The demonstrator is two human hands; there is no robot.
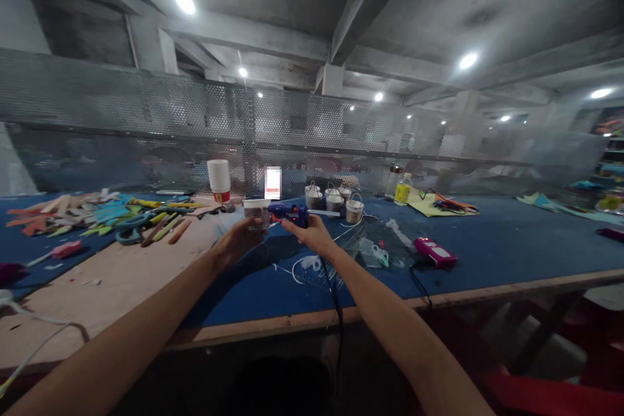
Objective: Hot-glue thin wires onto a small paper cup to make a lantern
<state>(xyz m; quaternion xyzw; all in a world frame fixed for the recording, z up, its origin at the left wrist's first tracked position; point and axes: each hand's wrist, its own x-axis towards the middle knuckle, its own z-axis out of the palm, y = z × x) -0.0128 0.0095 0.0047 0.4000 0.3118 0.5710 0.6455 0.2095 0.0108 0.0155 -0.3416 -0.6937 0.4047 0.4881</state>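
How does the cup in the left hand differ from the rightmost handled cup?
- Support: the held cup is gripped by the left hand; the handled cup stands on the blue tabletop.
- Handle: the handled cup has an arch over its top; none shows on the held cup.
- Surroundings: the blue glue gun points at the held cup; the handled cup is untouched.

Shared: both have a whitish top band above a darker body.

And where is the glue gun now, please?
In the head view, the glue gun is just left of centre, in the right hand, beside the cup in the left hand.
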